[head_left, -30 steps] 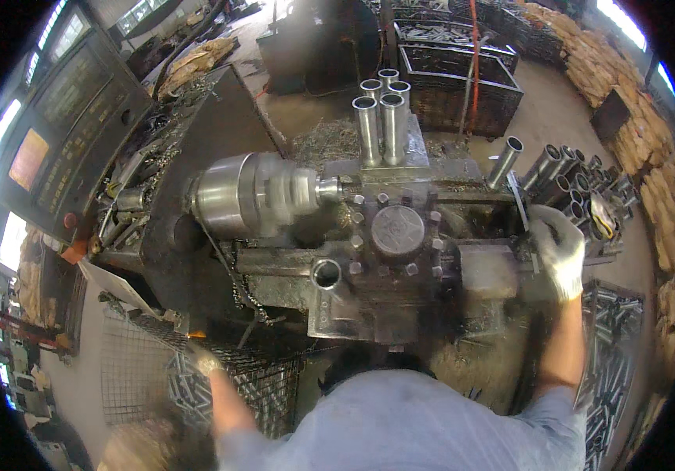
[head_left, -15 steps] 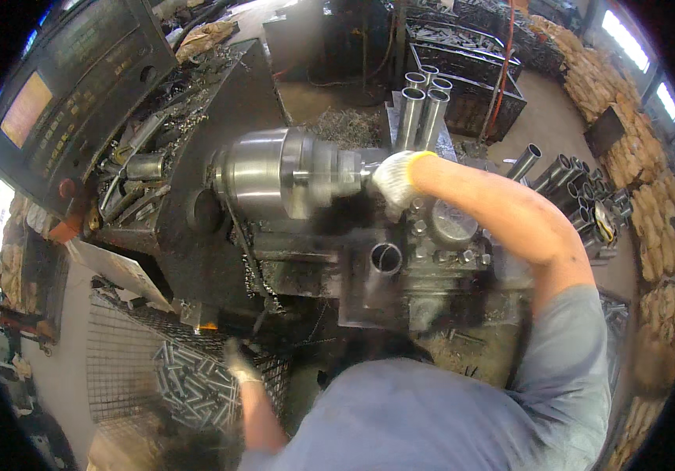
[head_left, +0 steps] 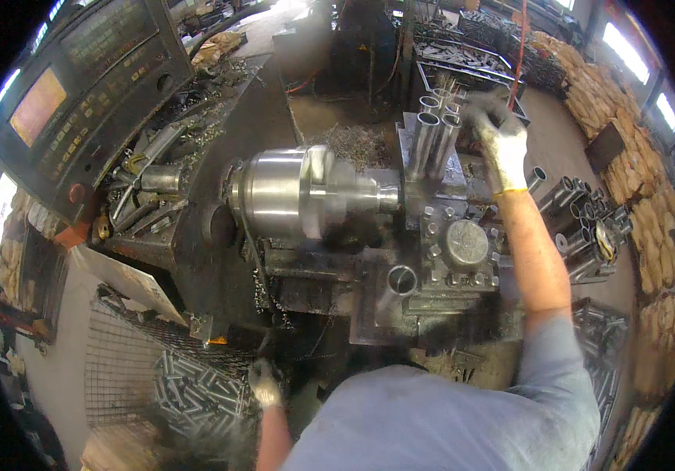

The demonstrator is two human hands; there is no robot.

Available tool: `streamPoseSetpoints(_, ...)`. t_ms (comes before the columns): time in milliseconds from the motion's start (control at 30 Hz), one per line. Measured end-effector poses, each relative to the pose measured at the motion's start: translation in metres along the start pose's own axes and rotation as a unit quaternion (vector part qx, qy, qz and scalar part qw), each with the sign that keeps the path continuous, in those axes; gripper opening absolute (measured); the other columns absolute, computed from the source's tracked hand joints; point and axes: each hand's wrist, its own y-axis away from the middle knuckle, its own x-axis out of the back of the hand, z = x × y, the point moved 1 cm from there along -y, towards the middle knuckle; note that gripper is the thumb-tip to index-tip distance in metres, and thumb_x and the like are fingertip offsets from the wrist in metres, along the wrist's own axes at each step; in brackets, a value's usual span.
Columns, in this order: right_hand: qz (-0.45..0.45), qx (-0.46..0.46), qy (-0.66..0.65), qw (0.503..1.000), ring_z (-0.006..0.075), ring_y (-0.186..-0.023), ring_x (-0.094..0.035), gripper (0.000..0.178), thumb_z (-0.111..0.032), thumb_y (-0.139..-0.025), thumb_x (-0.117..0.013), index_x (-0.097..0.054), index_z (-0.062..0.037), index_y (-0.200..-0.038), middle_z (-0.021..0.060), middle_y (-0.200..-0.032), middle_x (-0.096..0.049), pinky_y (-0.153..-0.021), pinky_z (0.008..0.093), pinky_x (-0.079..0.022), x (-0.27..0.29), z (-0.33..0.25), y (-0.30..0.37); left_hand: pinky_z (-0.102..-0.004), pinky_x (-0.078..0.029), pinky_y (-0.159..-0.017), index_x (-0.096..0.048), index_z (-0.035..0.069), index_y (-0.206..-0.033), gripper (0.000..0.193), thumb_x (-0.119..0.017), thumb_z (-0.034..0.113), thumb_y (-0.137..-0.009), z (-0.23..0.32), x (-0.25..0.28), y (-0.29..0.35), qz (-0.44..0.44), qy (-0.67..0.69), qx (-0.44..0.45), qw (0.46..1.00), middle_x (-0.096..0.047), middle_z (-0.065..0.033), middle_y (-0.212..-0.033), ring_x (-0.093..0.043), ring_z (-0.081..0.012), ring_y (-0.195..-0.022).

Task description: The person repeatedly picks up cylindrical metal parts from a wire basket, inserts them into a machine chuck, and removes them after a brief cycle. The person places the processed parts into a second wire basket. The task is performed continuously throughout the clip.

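My right hand [head_left: 498, 140], in a white glove, reaches over the lathe's tool post [head_left: 463, 245] to a cluster of upright steel tubes [head_left: 434, 135] behind it; motion blur hides whether it grips one. The shiny lathe chuck [head_left: 290, 193] holds a short steel piece and looks blurred as if turning. My left hand [head_left: 264, 383], also gloved, hangs low by the wire basket [head_left: 129, 353] of short steel tubes [head_left: 196, 386] under the machine, fingers curled; I cannot see anything in it.
A control panel [head_left: 78, 86] with a lit screen stands at the upper left. A tray of tools [head_left: 149, 188] lies beside the chuck. More steel tubes [head_left: 577, 216] lie at the right of the carriage. Sacks [head_left: 636, 180] line the far right. Metal racks [head_left: 463, 55] stand behind.
My right hand has moved from the chuck area back and to the right, up to the upright tubes. My left hand stays low near the basket. The view has shifted closer.
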Motion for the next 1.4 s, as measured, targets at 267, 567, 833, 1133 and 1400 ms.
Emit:
streamPoseSetpoints(267,-0.403,0.164,0.326,0.839,0.0415,-0.095,-0.073,0.03,-0.032,-0.089,-0.065,-0.08,-0.0101,-0.104,0.0231,-0.1,-0.075,-0.085,0.0494,-0.058,-0.068,0.062,-0.011,-0.0367,-0.054,-0.096,-0.066,0.001,-0.124,0.029,-0.068,0.008,-0.096,0.164,-0.105,0.001,-0.127,-0.183,-0.356,0.908,-0.072,-0.0151,-0.113,-0.069,-0.0252,-0.107)
streamPoseSetpoints(567,-0.664,0.017,0.373,0.649,0.0359,-0.088,-0.074,0.036,-0.03,-0.079,-0.078,-0.078,0.0004,-0.098,0.0248,-0.098,-0.075,-0.078,0.0473,-0.056,-0.115,0.12,0.023,-0.0418,-0.047,-0.11,-0.056,0.004,-0.146,0.056,-0.071,0.021,-0.096,0.324,-0.232,-0.057,-0.127,-0.263,-0.55,0.783,-0.065,-0.0199,-0.137,-0.063,-0.0346,-0.127)
streamPoseSetpoints(833,-0.662,0.105,0.303,0.677,0.0364,-0.097,-0.075,0.058,-0.04,-0.065,-0.09,-0.076,-0.0017,-0.107,0.0232,-0.104,-0.077,-0.083,0.046,-0.059,-0.098,0.151,0.013,-0.0385,-0.045,-0.111,-0.062,0.006,-0.144,0.049,-0.059,0.032,-0.104,0.363,-0.285,-0.116,-0.217,-0.262,-0.491,0.802,-0.063,-0.0186,-0.144,-0.061,-0.0328,-0.13)
streamPoseSetpoints(1133,-0.728,-0.019,0.231,0.645,0.0244,-0.071,-0.071,0.038,-0.033,-0.076,-0.082,-0.078,0.0009,-0.093,0.0146,-0.083,-0.076,-0.064,0.0447,-0.055,-0.115,0.183,0.004,-0.0439,-0.049,-0.108,-0.063,0.01,-0.142,0.043,-0.054,0.034,-0.107,0.364,-0.306,-0.119,-0.134,-0.385,-0.512,0.756,-0.069,-0.0168,-0.136,-0.063,-0.0367,-0.123)
streamPoseSetpoints(1400,-0.431,0.219,0.67,0.563,0.041,-0.082,-0.075,0.054,-0.04,-0.061,-0.083,-0.077,-0.002,-0.099,0.0227,-0.088,-0.076,-0.075,0.0472,-0.062,-0.004,0.019,-0.004,-0.0503,-0.047,-0.106,-0.064,0.012,-0.14,0.054,-0.057,0.046,-0.099,0.356,-0.269,-0.093,-0.103,-0.299,-0.598,0.736,-0.071,-0.0187,-0.128,-0.062,-0.0417,-0.12)
